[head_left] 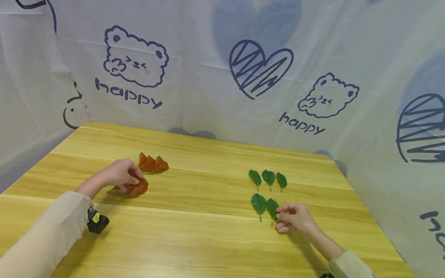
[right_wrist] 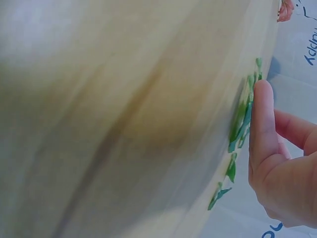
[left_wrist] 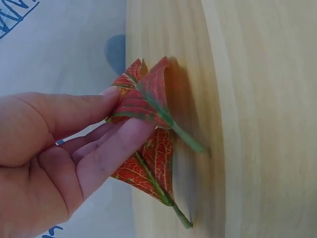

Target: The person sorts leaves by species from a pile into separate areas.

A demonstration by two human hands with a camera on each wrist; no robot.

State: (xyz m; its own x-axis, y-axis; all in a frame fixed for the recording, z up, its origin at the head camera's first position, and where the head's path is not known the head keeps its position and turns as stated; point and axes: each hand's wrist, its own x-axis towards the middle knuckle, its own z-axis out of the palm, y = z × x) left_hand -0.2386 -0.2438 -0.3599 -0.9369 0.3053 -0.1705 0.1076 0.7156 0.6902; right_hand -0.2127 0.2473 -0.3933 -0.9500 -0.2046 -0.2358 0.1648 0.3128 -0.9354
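Observation:
My left hand (head_left: 121, 173) pinches a red leaf (left_wrist: 153, 94) with a green midrib and stem between thumb and fingers. Just below it in the left wrist view is another red leaf (left_wrist: 156, 173), its stem reaching the tabletop. Farther back, several red leaves (head_left: 153, 165) lie overlapping in a row. On the right side, my right hand (head_left: 295, 220) has its fingertips at the right edge of a green leaf (head_left: 272, 206). Left of that leaf lies another green leaf (head_left: 258, 203). Behind them, three green leaves, the middle one (head_left: 268, 177) among them, form a row.
All the leaves are on a yellow wood-grain table (head_left: 194, 239). A pale cloth (head_left: 198, 100) printed with bears, hearts and lettering hangs along its back and sides. A small black device (head_left: 97, 222) sits at the left cuff.

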